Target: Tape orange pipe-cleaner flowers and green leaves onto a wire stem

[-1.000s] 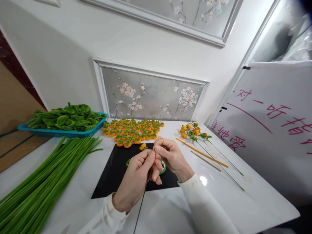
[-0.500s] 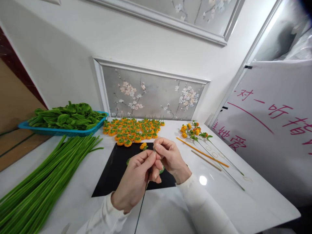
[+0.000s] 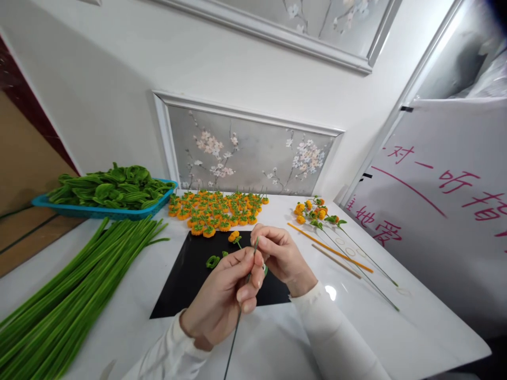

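A thin dark green wire stem (image 3: pixel 233 340) runs up through my left hand (image 3: pixel 224 293), which pinches it near the top between thumb and fingers. At its upper tip, the thumb and forefinger of my right hand (image 3: pixel 285 259) close on the stem. Behind my hands, an orange fuzzy flower (image 3: pixel 233 236) with green leaves lies on a black mat (image 3: pixel 178 287). Green fuzzy loops (image 3: pixel 213 262) lie on the mat, left of my fingers. A round green and white item (image 3: pixel 265 271) shows only in part behind my hands.
Rows of small orange flowers (image 3: pixel 216 211) stand at the back. On the left are a blue tray (image 3: pixel 154 211) of green leaf pieces and a bundle of long green fuzzy stems (image 3: pixel 75 301). Finished-looking flower sprigs (image 3: pixel 317 212), an orange stick (image 3: pixel 328 247) and a tan stick (image 3: pixel 336 261) lie right.
My hands have shifted slightly, the left fingers opening out a little lower. The green stem tip now shows between them. More of the mat's green loops and the flower's stem is uncovered.
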The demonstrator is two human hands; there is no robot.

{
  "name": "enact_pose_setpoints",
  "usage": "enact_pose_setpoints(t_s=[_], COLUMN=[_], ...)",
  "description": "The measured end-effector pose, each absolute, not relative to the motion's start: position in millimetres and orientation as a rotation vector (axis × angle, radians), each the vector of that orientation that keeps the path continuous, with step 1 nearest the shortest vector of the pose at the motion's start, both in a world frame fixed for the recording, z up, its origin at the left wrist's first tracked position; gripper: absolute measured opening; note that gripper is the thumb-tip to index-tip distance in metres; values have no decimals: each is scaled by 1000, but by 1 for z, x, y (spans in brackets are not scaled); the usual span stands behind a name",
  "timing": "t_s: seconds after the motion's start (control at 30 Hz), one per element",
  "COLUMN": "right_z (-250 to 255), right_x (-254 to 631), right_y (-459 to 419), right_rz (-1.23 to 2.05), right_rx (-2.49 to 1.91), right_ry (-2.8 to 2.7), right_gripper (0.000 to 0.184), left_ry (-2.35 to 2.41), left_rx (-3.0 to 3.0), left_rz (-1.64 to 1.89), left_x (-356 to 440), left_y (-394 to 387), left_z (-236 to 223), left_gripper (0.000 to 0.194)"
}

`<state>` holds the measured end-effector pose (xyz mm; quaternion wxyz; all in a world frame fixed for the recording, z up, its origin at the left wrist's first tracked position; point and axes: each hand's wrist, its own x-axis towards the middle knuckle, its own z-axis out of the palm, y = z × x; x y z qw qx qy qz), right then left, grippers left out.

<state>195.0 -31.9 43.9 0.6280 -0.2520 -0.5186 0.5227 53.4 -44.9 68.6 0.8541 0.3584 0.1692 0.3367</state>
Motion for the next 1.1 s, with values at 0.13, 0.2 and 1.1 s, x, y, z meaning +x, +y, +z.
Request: enact_pose_setpoints(t_s=[0.13,0.2,1.1], right_z=[45,46,51], right_x=[192,191,193], right_y=[-35,-36,-38], right_rz=[1135,1113,1010], right_rx=[-587,-601,-541], right_ry=[-1192,-1168,-1154], right_gripper=[19,20,10], left_ry=[351,392,573], left_rx=[808,900,1117], left_rz=[705,757,926], left_x=[55,57,56], left_y=[-47,-49,-53], left_z=[69,69,67], left_gripper=[14,20,16])
